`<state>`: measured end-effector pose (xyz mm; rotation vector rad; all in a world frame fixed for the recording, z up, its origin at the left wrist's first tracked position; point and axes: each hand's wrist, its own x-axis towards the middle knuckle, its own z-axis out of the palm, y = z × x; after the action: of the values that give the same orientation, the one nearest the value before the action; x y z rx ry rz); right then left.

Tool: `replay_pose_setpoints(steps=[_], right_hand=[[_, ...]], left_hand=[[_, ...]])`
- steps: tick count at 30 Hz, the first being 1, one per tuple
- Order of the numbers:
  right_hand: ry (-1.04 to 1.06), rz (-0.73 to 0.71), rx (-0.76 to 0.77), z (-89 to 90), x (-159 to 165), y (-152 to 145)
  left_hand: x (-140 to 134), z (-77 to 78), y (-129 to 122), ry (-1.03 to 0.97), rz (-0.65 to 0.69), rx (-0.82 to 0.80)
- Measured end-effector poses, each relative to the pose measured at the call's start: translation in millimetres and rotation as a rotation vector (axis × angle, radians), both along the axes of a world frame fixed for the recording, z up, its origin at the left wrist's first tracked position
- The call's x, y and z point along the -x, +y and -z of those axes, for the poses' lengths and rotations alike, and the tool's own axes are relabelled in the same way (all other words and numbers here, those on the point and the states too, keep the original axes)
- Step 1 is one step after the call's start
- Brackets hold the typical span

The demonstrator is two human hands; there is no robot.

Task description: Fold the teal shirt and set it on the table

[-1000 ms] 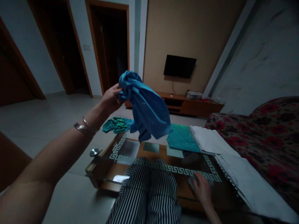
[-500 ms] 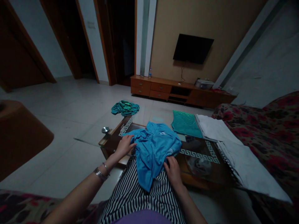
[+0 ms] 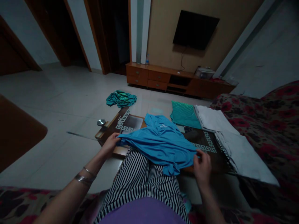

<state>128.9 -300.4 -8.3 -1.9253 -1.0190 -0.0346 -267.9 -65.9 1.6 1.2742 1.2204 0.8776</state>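
While blue shirt [image 3: 161, 143] lay stretched across lap and table edge [image 3: 121, 151], left hand [image 3: 109, 144] pinched hem at 9 o'clock, right hand [image 3: 202, 165] pinched at 3. Judged light, limp, slippery; best gripped at seams.

From my feed, the wearer's arms are bare to well above the elbows, with no sleeves showing. On the left wrist sit two metal bangles [image 3: 84, 176]: a broad, flat silvery band and, just beyond it toward the left hand [image 3: 109, 144], a thin ring of the same metal. The right hand [image 3: 202, 166] and its wrist carry nothing that I can make out. Further from the bangles, across the lap, I see trousers [image 3: 142, 183] with fine black-and-white stripes running lengthwise down both legs. Nearer me than the trousers, at the bottom edge, a plain purple top [image 3: 142, 214] covers the belly. The dim light hides finer detail.
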Motion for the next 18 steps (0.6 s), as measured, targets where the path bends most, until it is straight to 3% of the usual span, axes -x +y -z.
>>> replay_pose_setpoints(steps=[3,6,10,14,16,18], right_hand=[[-0.053,-0.373,0.09,3.4,67.5,22.2],[-0.069,-0.467,0.154,17.2,100.1,37.0],[0.112,-0.441,0.163,15.6,86.3,35.3],[0.509,-0.477,0.229,-8.9,54.6,30.4],[0.59,-0.501,0.288,-15.7,40.9,33.8],[0.516,-0.484,0.333,-13.5,29.8,39.5]], left_hand=[[1.2,-3.5,-11.6,-0.191,0.031,0.196],[4.9,-4.5,-19.6,-0.195,-0.001,0.219],[18.6,-8.2,-29.3,-0.191,-0.02,0.336],[31.2,-17.7,-37.9,-0.184,0.148,0.482],[32.3,-17.2,-39.7,-0.137,0.232,0.419],[29.8,-10.8,-40.5,0.026,0.214,0.266]])
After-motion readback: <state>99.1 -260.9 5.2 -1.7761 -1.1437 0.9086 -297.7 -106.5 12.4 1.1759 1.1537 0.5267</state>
